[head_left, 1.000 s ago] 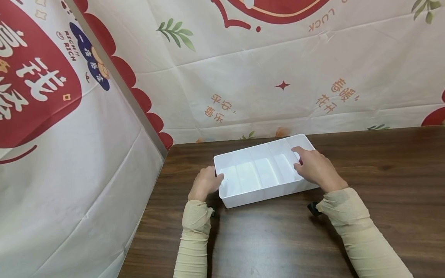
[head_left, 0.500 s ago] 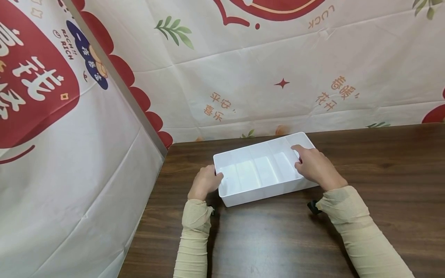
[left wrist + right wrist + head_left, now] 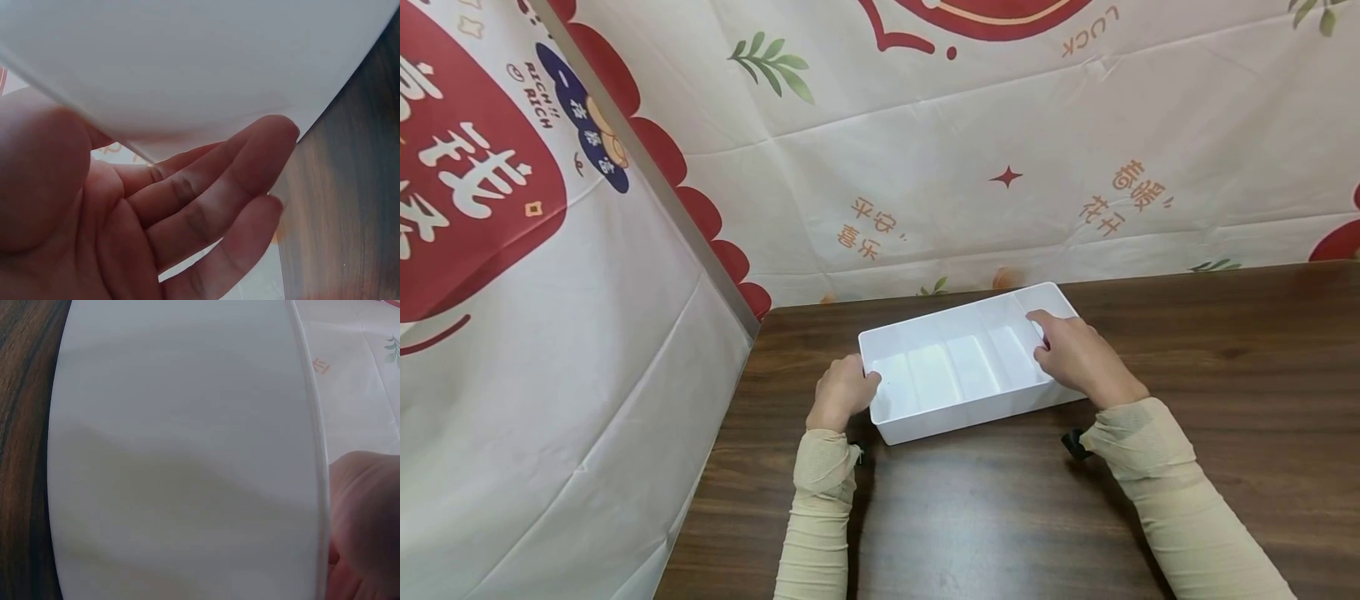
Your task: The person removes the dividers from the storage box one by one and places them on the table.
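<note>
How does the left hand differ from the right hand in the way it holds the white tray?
The left hand holds the tray at its left end; the right hand holds the right end. The left fingers lie against the outer wall, thumb at the rim; the right hand reaches over the rim, with one of its fingers along it. Both touch the tray, which sits on the table.

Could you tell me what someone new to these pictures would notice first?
The eye goes first to the white divided tray, empty, on the dark wooden table, with the left hand at its left end and the right hand over its right rim. Behind and to the left hangs a cream cloth printed with red shapes, green leaves and orange characters.
</note>
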The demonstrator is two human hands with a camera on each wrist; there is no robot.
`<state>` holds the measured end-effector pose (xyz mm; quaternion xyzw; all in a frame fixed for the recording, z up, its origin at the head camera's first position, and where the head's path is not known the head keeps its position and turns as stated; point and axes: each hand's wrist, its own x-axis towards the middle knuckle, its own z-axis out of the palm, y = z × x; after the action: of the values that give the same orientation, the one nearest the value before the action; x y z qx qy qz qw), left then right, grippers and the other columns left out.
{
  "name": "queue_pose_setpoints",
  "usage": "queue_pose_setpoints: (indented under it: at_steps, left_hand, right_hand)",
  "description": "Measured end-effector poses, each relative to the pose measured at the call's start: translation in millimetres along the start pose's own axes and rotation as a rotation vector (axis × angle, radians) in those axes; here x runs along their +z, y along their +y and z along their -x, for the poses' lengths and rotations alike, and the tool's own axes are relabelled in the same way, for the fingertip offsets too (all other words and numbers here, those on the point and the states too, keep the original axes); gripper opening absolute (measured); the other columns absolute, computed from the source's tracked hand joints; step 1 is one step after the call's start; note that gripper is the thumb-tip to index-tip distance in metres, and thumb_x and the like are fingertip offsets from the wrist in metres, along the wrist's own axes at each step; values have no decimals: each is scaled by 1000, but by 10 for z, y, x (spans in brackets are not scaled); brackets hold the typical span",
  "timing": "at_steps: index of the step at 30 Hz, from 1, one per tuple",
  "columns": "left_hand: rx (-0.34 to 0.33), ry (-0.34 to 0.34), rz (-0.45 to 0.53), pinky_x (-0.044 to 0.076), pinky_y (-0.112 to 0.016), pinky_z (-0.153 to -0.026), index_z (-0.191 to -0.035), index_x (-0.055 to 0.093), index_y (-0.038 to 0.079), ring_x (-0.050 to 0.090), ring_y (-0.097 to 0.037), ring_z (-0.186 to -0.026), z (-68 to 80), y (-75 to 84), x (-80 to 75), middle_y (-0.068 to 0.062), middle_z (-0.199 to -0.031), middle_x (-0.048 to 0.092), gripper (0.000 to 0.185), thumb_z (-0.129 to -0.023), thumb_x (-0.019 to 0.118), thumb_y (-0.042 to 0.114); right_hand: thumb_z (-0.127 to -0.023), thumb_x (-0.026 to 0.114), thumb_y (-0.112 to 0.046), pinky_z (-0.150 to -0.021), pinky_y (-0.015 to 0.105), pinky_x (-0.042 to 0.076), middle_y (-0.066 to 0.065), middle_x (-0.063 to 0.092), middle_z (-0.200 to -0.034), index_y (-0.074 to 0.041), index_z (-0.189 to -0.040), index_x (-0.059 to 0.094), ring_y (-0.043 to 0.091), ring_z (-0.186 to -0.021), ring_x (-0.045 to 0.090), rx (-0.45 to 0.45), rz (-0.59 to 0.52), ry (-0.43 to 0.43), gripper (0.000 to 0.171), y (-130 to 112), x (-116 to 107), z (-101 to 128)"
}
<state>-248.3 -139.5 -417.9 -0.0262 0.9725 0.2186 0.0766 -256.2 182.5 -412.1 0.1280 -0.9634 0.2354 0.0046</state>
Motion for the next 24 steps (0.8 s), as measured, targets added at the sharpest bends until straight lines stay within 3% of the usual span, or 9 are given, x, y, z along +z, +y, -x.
queue_pose_setpoints:
  at_steps: [24]
  left_hand:
    - [2,4,-7,50,-46,-77,-112,67,2,61,-25,-85,-8,-12,8,-13,-101,69,29,-97,55,24]
  right_hand:
    - [-88,55,0,-58,33,38,7,50,-69,4,-132,55,23,-66,48,-64,-15,56,44,-28,-47,18]
